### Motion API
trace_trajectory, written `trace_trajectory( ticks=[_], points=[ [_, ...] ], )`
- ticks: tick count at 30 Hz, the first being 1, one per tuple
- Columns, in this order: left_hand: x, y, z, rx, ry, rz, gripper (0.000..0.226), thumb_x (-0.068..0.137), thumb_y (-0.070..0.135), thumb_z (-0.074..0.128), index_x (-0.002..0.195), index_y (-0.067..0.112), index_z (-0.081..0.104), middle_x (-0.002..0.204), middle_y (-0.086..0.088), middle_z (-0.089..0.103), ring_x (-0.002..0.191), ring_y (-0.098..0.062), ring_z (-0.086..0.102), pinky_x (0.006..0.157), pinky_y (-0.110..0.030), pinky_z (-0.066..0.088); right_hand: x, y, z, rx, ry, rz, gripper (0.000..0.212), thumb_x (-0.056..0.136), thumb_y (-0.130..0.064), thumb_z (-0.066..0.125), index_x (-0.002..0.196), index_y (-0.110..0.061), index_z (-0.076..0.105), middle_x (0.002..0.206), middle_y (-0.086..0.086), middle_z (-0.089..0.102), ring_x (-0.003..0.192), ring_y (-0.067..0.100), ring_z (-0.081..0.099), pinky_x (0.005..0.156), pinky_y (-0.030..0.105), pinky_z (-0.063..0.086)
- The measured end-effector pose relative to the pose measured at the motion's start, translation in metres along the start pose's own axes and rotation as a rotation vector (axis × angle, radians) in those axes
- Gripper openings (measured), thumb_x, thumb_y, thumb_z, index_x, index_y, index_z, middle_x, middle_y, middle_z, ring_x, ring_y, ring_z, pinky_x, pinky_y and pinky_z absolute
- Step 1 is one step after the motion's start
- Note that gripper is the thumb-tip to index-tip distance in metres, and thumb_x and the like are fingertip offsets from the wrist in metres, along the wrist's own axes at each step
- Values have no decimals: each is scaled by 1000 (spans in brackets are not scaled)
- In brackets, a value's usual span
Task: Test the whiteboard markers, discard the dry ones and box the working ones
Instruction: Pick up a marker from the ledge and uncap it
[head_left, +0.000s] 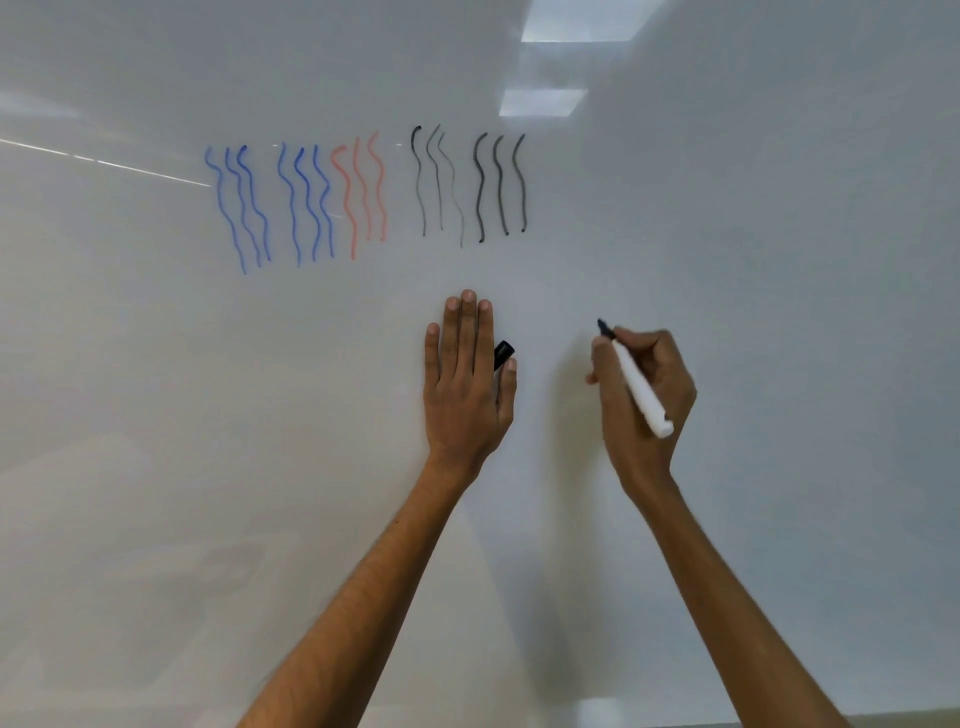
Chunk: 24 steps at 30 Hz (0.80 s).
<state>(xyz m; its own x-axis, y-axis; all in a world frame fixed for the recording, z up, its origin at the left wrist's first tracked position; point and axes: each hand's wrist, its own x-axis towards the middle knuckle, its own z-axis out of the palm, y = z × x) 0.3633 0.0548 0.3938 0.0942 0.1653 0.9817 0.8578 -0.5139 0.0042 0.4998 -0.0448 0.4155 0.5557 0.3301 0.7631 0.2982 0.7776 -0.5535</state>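
**Uncapped marker at blank board, right of a flat left hand**

The whiteboard fills nearly the whole view; only its lower edge shows, as a thin darker strip at the bottom right corner; the other edges lie outside the picture. Wavy test strokes run in a band across the upper middle: two groups of blue lines, then red lines, then two groups of black lines, the first fainter than the second. Right of the black strokes, and everywhere below the band, the surface is unmarked, with pale light reflections near the top.

The left hand lies flat on the board under the black lines, fingers straight and together; its thumb pinches a black cap against the forefinger. The right hand, near it and apart from it, grips the white marker in curled fingers; the dark tip points up and left at bare board; whether it touches the surface I cannot tell.
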Motion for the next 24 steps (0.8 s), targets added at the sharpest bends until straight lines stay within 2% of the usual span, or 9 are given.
trace_trajectory(
  ticks=[4, 7, 14, 18, 21, 24],
  points=[
    [0, -1, 1, -3, -5, 1, 61, 101, 28, 43, 152, 0, 26, 161, -15, 18, 151, -28, 13, 123, -47, 13, 35, -4, 7, 25, 20, -45, 10, 93, -12, 67, 96, -3, 63, 87, 10, 72, 70, 29, 70, 60, 21, 51],
    [-1, -1, 1, -17, -5, 11, 60, 100, 26, 40, 152, 0, 25, 161, -16, 17, 151, -29, 13, 123, -48, 13, 43, 2, 10, 47, 14, -38, 8, 93, -10, 65, 96, -3, 62, 87, 15, 70, 71, 33, 69, 61, 22, 52],
    [-3, -1, 0, -30, -14, 24, 58, 101, 23, 32, 153, 0, 21, 161, -17, 16, 151, -30, 11, 123, -48, 11, 14, 19, 7, 45, -54, 4, 5, 92, -3, 65, 94, 0, 61, 82, 15, 68, 68, 27, 69, 60, 21, 51],
    [-4, -2, 3, -22, 4, 26, 52, 105, 21, 32, 152, 1, 24, 161, -18, 19, 150, -31, 15, 123, -48, 14, 3, 26, -2, 63, -14, 54, 3, 92, -1, 64, 94, -2, 62, 84, 17, 68, 67, 29, 69, 60, 21, 51],
    [-6, -4, 7, -20, 32, 43, 49, 107, 21, 35, 151, 1, 27, 159, -18, 22, 149, -31, 18, 122, -49, 17, -12, 31, -4, 40, -80, 61, 4, 92, 0, 63, 94, 1, 61, 80, 16, 67, 65, 28, 68, 59, 24, 52],
    [-7, -6, 9, -54, 65, 58, 46, 107, 21, 37, 148, 1, 35, 157, -19, 28, 147, -32, 24, 122, -49, 19, -24, 34, -7, 20, -158, 99, 5, 92, -1, 64, 95, -3, 62, 80, 10, 68, 62, 26, 68, 58, 29, 55]
  ],
)
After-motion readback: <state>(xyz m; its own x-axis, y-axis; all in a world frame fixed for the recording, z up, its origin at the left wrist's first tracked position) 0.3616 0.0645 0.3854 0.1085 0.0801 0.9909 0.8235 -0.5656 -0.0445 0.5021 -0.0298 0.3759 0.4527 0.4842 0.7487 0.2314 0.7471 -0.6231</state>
